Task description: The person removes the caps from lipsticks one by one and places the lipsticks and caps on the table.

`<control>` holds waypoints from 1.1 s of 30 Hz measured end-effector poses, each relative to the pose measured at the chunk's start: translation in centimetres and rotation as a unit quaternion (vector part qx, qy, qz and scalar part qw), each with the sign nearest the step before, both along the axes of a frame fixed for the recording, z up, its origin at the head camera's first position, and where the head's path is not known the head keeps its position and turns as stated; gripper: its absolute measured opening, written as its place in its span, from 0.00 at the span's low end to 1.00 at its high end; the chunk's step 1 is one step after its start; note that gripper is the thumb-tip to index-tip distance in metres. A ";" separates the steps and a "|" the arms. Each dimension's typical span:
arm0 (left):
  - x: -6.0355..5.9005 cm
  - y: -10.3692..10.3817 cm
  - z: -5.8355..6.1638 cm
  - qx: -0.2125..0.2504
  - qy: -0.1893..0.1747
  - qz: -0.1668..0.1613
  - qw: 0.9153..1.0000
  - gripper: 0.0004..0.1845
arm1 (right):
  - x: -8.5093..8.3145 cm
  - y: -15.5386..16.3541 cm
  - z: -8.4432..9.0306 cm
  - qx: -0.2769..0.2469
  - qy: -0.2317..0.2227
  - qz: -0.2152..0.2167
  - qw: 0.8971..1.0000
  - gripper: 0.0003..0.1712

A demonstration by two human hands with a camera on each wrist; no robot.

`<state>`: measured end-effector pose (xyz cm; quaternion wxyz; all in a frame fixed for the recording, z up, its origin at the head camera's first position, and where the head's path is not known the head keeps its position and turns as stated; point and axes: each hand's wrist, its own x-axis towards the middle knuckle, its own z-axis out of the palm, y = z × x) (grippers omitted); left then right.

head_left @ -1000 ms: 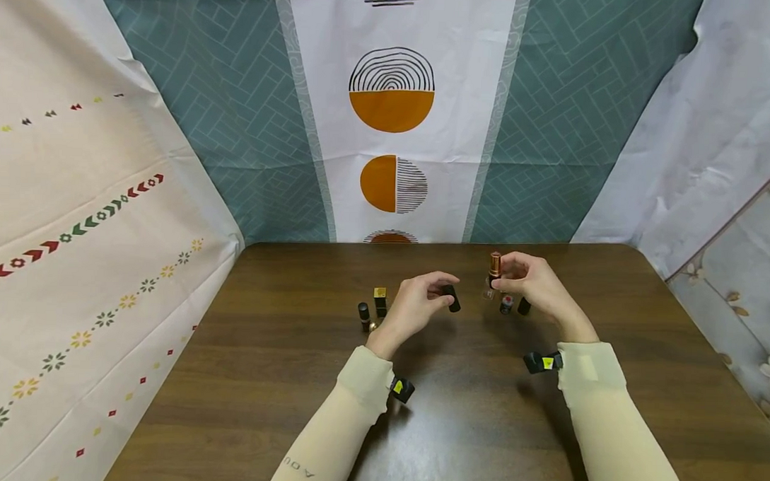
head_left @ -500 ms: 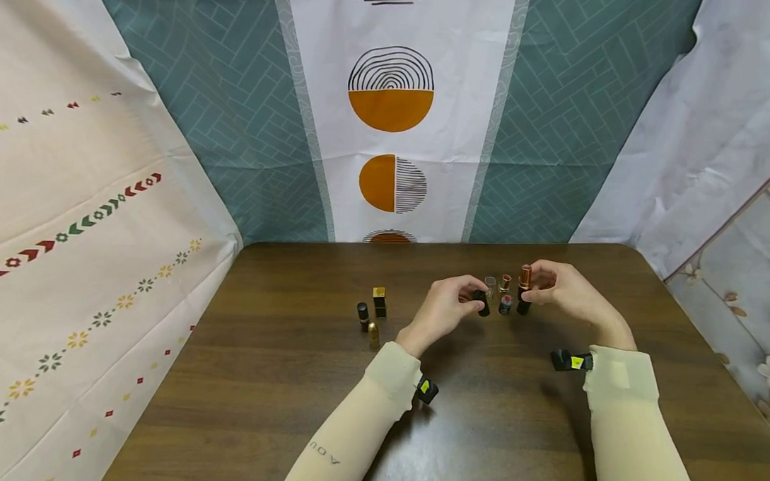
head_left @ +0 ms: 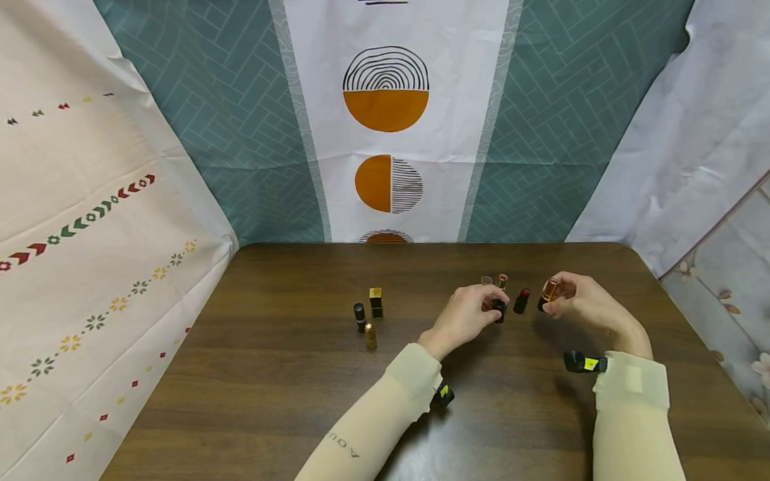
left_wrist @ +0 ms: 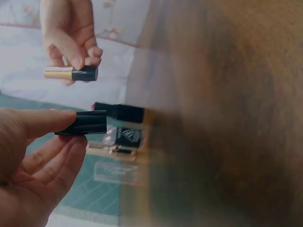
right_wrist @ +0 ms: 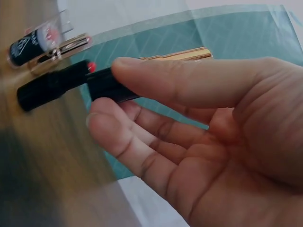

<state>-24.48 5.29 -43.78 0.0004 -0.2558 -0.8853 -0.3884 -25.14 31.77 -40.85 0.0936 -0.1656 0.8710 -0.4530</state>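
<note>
Blurred table in left wrist view

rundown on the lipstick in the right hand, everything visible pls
The lipstick is a slim tube with a shiny copper-gold upper section and a black base, both looking like glossy metal or plastic. The right hand pinches it between thumb and fingers above the table, tilted rather than upright. It sits just right of a black lipstick with a red tip, apart from it. No bullet shows.

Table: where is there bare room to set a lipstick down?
The table is bare in front of both sleeves, and between the three tubes on the left and the left hand. It is crowded between the hands, where open lipsticks stand by the right hand.
</note>
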 end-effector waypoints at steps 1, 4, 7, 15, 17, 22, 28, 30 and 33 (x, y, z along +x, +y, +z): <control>0.0 0.2 -0.1 -0.007 0.004 -0.003 1.000 0.14 | 0.0 0.0 -0.2 -0.002 -0.007 0.002 1.000 0.18; 0.2 0.9 -0.4 -0.018 0.014 -0.010 1.000 0.15 | 0.0 0.2 -0.8 -0.010 -0.021 0.012 1.000 0.17; 0.2 1.5 -0.6 -0.020 0.017 -0.003 1.000 0.17 | -0.1 0.5 -1.5 -0.019 -0.035 0.015 0.999 0.17; 0.4 3.2 -1.0 -0.071 0.067 0.001 0.995 0.14 | -0.7 0.5 -3.0 -0.003 -0.054 0.009 0.998 0.17; 0.4 3.7 -1.2 -0.090 0.081 0.005 0.993 0.14 | -0.9 0.4 -3.3 0.001 -0.056 0.007 0.998 0.17; 0.1 4.5 -1.6 -0.119 0.092 0.008 0.989 0.14 | -1.0 0.3 -4.2 0.009 -0.060 0.007 0.998 0.17; 0.0 5.0 -1.8 -0.124 0.098 0.003 0.987 0.13 | -0.9 0.3 -4.4 0.015 -0.059 -0.001 0.998 0.16; 0.0 5.1 -2.0 -0.125 0.096 0.003 0.988 0.13 | -0.8 0.3 -4.4 0.013 -0.062 -0.003 0.998 0.16; -0.1 5.3 -2.2 -0.128 0.093 0.003 0.987 0.13 | -0.8 0.1 -4.4 0.016 -0.065 -0.004 0.998 0.16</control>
